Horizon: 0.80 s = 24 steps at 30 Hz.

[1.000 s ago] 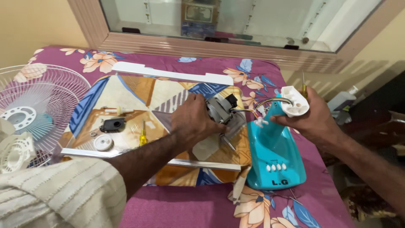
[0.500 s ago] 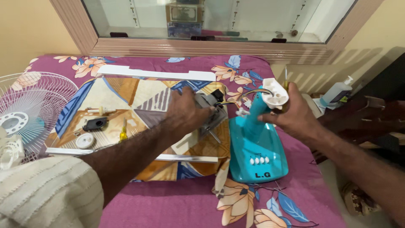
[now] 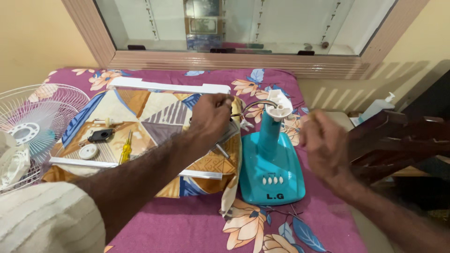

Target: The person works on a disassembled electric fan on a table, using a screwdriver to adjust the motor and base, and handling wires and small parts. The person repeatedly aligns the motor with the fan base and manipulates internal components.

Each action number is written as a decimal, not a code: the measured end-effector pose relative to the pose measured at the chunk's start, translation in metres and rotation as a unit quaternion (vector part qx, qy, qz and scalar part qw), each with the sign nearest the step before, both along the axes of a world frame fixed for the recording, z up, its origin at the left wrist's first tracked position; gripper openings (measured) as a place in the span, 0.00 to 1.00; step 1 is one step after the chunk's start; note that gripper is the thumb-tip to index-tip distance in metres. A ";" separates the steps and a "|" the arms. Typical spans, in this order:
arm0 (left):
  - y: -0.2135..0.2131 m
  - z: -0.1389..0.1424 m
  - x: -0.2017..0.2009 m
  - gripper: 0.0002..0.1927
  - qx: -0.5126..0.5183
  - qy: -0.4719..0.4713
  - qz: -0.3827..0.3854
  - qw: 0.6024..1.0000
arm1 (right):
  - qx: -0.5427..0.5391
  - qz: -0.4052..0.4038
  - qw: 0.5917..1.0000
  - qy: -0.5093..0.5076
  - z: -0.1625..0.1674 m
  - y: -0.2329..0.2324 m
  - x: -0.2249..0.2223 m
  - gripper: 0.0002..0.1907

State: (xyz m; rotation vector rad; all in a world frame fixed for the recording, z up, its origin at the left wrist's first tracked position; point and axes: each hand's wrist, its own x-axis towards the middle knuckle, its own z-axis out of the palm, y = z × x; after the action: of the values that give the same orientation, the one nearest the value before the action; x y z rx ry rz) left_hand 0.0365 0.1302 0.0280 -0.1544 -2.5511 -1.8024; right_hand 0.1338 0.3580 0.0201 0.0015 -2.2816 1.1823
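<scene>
Left hand (image 3: pixel 212 117) gripped the motor w/ fingers closed; right hand (image 3: pixel 323 143) had let go of teal fan base (image 3: pixel 272 166), now loosely open, empty.

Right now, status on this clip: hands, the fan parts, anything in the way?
Left hand over the grey motor part on the patterned cloth, grip unclear. Right hand blurred, apart from the teal fan base. Yellow screwdriver and fan grille lie left.

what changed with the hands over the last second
The right hand let go of the white top of the teal fan base and pulled back to the right, now holding nothing. The left hand stays on the grey motor part. The base, yellow screwdriver and fan grille lie unchanged.
</scene>
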 end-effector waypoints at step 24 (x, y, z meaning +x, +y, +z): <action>-0.164 -0.040 0.024 0.19 0.147 -0.250 -0.019 0.957 | -0.027 0.332 0.859 -0.389 0.003 -0.190 -0.028 0.30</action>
State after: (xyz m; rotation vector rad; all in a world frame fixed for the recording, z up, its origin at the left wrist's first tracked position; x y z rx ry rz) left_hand 0.0600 -0.0341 -0.0125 0.2973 -2.5215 -2.4755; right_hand 0.1057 0.1677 0.0233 0.3883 -3.0872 1.8469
